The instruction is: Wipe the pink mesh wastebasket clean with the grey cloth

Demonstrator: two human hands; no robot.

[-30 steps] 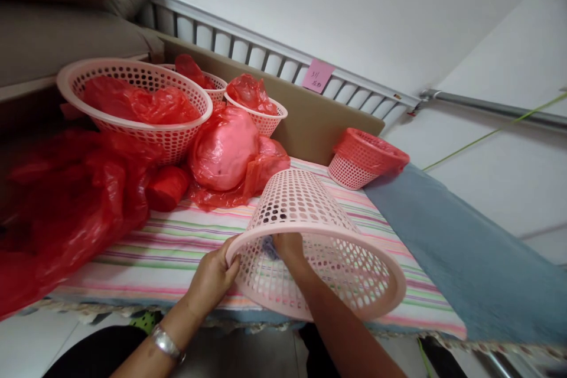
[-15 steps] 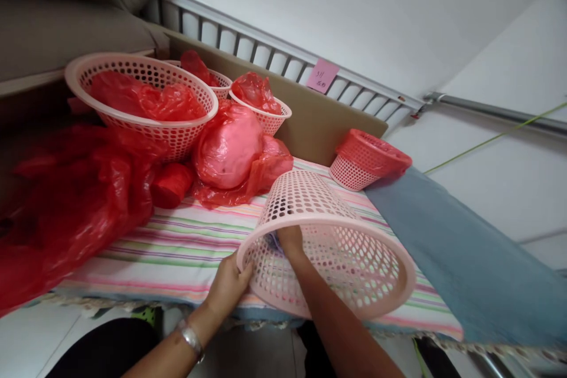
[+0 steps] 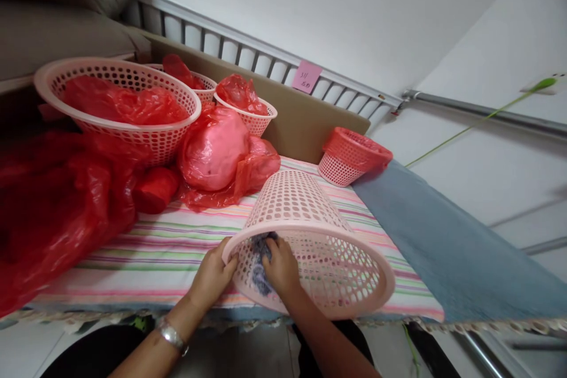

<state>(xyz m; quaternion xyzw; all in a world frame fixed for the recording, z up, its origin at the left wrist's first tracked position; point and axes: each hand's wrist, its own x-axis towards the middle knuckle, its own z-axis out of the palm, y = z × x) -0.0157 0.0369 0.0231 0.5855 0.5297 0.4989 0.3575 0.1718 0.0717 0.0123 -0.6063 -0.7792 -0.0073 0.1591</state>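
Note:
A pink perforated plastic basket [image 3: 296,198] lies on its side on the striped cloth, its wide mouth turned toward me. My left hand [image 3: 215,271] grips the left part of its rim, thumb inside and fingers around the outside. Inside the mouth, my right hand [image 3: 280,263] is closed on a grey-purple cloth [image 3: 261,274] and presses it against the left inner wall. Part of the cloth is hidden by my fingers.
A large pink basket [image 3: 177,143] with red plastic bags stands at the left, with smaller bag-filled baskets behind. Red bags [image 3: 84,212] lie at the left. A basket lined with a red bag [image 3: 343,168] stands at the back right. A rail [image 3: 230,53] runs along the wall.
My right hand has come back from deeper in the basket toward its mouth, so more of the cloth shows. My left hand keeps its hold on the rim. The whole view has shifted slightly.

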